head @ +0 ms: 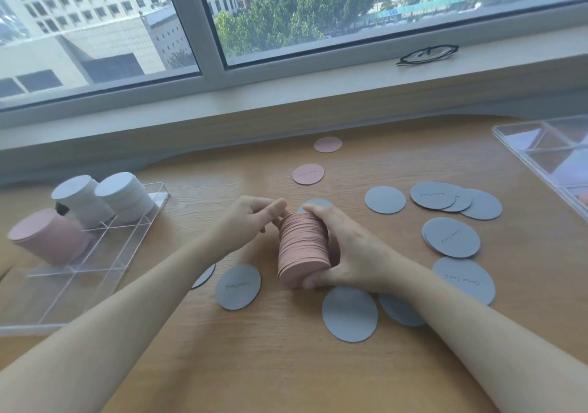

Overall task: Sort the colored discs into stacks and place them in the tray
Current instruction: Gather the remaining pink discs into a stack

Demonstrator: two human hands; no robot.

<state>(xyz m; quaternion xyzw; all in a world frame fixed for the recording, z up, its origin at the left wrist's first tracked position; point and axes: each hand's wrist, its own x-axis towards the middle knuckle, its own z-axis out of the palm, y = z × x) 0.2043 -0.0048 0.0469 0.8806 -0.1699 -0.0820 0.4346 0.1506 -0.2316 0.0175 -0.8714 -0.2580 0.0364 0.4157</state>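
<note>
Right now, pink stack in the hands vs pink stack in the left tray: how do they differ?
The held pink stack is clamped between left hand and right hand over the desk; the tray pink stack stands untouched in the clear tray. The held one's edges look ragged and staggered; the tray one's sides look smooth. Both lean in this view and share the same pink.

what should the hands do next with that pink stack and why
Probably reach for the two loose pink paper discs beyond the hands and add them. The right hand and left hand grip the tall stack of pink discs between them, and those two pink ones lie unsorted on the wooden table, while the clear plastic tray has free compartments.
</note>
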